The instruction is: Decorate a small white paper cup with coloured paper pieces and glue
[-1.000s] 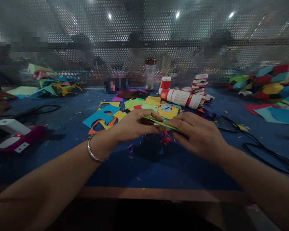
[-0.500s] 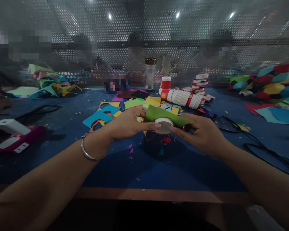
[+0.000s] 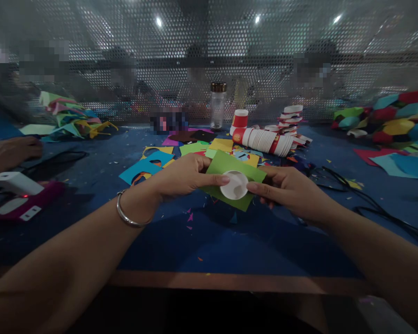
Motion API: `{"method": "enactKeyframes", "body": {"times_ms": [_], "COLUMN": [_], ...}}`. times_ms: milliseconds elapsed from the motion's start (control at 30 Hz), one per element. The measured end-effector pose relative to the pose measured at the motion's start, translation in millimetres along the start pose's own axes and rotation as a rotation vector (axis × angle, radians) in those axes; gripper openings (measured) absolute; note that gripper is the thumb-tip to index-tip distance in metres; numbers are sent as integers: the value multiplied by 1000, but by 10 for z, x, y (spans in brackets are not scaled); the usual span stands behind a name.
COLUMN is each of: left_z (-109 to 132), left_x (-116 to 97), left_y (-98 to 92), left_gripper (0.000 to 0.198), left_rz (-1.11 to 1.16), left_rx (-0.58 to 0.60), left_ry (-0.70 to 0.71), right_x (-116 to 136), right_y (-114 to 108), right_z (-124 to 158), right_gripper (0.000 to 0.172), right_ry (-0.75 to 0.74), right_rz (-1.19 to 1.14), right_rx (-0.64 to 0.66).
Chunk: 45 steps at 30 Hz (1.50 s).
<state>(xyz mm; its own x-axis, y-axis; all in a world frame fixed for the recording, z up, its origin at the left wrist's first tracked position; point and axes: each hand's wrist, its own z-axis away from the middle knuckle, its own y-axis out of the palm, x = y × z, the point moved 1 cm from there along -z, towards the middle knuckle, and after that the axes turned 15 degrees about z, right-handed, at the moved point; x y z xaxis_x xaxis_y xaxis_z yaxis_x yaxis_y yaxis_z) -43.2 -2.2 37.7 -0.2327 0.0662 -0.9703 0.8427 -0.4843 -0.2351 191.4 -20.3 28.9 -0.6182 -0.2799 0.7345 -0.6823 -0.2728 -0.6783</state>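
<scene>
A sheet of green paper (image 3: 218,163) is held up above the table between my two hands, tilted toward me. Against its near face lies a white, round, shallow piece (image 3: 232,191) with a raised rim, like the base of a paper cup. My left hand (image 3: 190,177) grips the paper's left side, thumb pressed on the white piece, fingers behind the sheet. From the right, my right hand (image 3: 285,191) pinches the same sheet, its thumb tip touching the white piece's rim. The fingers behind the paper are partly hidden.
Stacked paper cups (image 3: 264,140), a glass bottle (image 3: 218,106) and coloured paper pieces (image 3: 142,168) lie beyond my hands. Black cables (image 3: 369,202) run at right. On the left are a magenta power strip (image 3: 48,197) and another person's hand (image 3: 17,150).
The green paper and white piece have tipped up, so their faces now show more toward me. The other person's hand at left has moved further into view.
</scene>
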Motion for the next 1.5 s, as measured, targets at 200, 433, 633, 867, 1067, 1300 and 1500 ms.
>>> {"method": "enactKeyframes", "body": {"times_ms": [200,433,633,867,1067,1300,1500], "left_z": [-39,-101,-133,-54,39,126,100], "left_x": [53,70,104,81,38,-60,-49], "left_y": [-82,-74,-97,-98,-134,-20,17], "left_gripper": [37,39,40,36,64,40,39], "left_rz": [-114,-404,-526,-649,-681,-642,-644], "left_rx": [25,133,144,132,29,426,437], "left_ry": [-98,-135,-105,-16,201,284,255], "right_x": [-11,-99,-93,-71,-63,-63,-62], "right_y": [8,35,43,52,47,41,38], "right_z": [-17,-43,-27,1,5,4,9], "right_gripper": [37,28,29,24,27,30,27], "right_ry": [26,11,-81,-210,-266,-304,-313], "right_rz": [54,134,281,464,516,556,563], "right_rx": [35,108,65,18,19,-10,-19]}}
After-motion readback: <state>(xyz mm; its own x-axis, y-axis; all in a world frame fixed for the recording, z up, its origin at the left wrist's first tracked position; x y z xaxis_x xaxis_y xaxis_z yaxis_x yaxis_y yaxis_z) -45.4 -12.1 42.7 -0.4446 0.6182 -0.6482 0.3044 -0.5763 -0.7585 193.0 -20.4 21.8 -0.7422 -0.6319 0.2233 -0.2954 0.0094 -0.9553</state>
